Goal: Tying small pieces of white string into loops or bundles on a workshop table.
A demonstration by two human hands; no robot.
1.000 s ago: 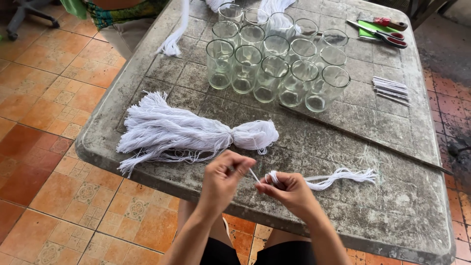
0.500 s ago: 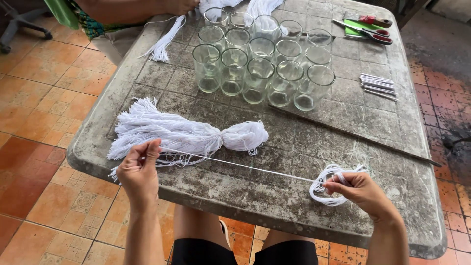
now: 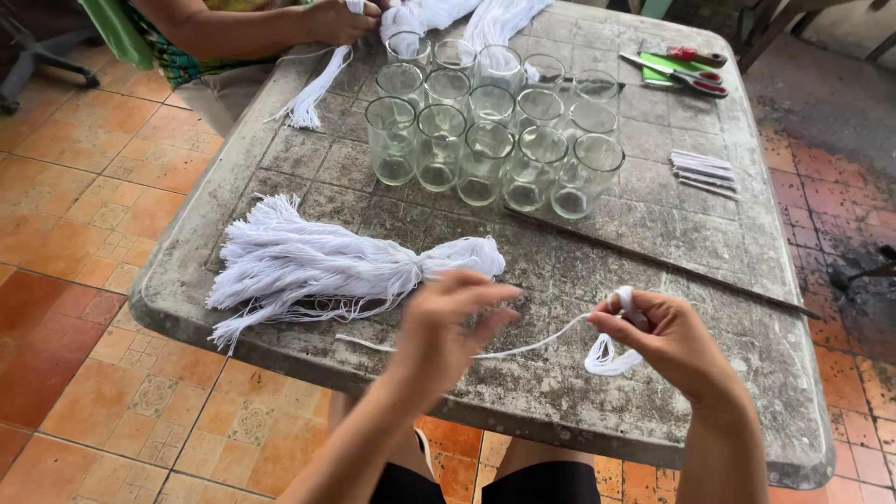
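Observation:
My right hand is closed on a small coil of white string near the table's front edge. A single white strand runs from that coil leftward to my left hand, which pinches it; its loose tail trails further left. Just beyond my left hand lies a big tied bundle of white strings, spread like a tassel on the worn grey table.
Several clear drinking glasses stand clustered at mid-table. A thin stick lies diagonally at right. Short white cut pieces, scissors and a green card sit at far right. Another person's hand holds white strings at the far edge.
My left hand has swung in from far left toward the middle, close to my right hand. The strand between them is shorter. The right hand stays on the coil.

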